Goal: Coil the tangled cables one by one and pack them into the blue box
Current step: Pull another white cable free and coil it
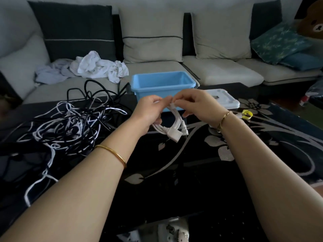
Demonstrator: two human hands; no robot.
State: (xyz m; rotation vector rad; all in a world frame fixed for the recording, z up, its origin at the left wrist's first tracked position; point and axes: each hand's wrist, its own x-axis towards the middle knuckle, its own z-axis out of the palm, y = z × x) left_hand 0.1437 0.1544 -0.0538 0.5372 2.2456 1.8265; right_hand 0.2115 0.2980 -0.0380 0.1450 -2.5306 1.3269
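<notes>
White and gathered into a small coil, one cable (172,126) is hanging between the two hands above the dark floral table (192,172). The left hand (150,110) is gripping the coil's loops with curled fingers. The right hand (195,105) is pinching the top of the coil between thumb and fingertips, where a white strip is wrapping it. Just behind the hands, the blue box (162,84) is sitting open on the table. To the left, a tangle of black and white cables (70,123) is sprawling over the tabletop. A white lid (225,100) is lying right of the box, and a small yellow item (246,114) is lying near the right wrist. Behind, a sofa (218,70) is carrying crumpled cloths (97,67).
</notes>
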